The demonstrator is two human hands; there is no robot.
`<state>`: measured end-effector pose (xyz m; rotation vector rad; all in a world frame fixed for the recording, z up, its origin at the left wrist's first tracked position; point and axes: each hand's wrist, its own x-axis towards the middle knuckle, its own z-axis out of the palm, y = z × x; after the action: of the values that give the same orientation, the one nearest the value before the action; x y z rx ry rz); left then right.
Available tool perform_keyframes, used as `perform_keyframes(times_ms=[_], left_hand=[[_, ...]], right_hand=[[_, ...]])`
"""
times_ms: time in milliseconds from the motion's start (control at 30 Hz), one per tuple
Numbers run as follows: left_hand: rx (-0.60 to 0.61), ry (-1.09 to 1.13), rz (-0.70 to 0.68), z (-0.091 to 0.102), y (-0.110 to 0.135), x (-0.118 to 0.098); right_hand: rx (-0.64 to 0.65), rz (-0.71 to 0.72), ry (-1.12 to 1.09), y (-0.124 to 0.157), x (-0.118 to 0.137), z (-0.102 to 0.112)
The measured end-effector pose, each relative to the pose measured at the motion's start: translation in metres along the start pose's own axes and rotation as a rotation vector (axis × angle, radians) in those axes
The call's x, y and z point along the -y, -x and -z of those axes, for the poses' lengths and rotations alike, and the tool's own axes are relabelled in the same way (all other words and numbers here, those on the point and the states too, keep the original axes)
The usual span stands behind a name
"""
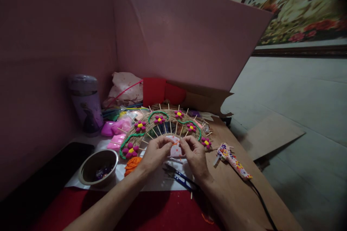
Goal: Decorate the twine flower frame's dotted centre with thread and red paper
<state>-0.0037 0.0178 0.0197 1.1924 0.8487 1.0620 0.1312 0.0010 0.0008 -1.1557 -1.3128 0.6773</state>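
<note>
My left hand (155, 151) and my right hand (194, 155) meet over the table, fingers pinched on a small orange piece of clay (175, 143) between them. Just beyond them lies a woven arch of twine and wooden sticks (165, 124), decorated with pink flowers with yellow centres and green cords. A lump of orange clay (132, 164) sits by my left wrist. Blue-handled scissors (180, 178) lie under my right wrist.
A patterned glue gun (233, 160) with a black cord lies at the right. A bowl (97, 168) of small beads stands at the left, beside a dark phone (67, 158). A purple bottle (86, 103), pink clay packets (116, 128) and bags sit against the pink board wall.
</note>
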Motion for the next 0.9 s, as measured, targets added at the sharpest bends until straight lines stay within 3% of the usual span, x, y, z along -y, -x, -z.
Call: perform_keyframes(times_ms=[400, 900], left_hand=[[0.014, -0.03, 0.002, 0.0005, -0.0006, 0.0024], [0.028, -0.072, 0.082, 0.0021, 0.0005, -0.0007]], right_hand=[[-0.071, -0.002, 0.03, -0.0011, -0.0036, 0.0023], [-0.055, -0.006, 0.035, 0.0005, 0.0004, 0.0008]])
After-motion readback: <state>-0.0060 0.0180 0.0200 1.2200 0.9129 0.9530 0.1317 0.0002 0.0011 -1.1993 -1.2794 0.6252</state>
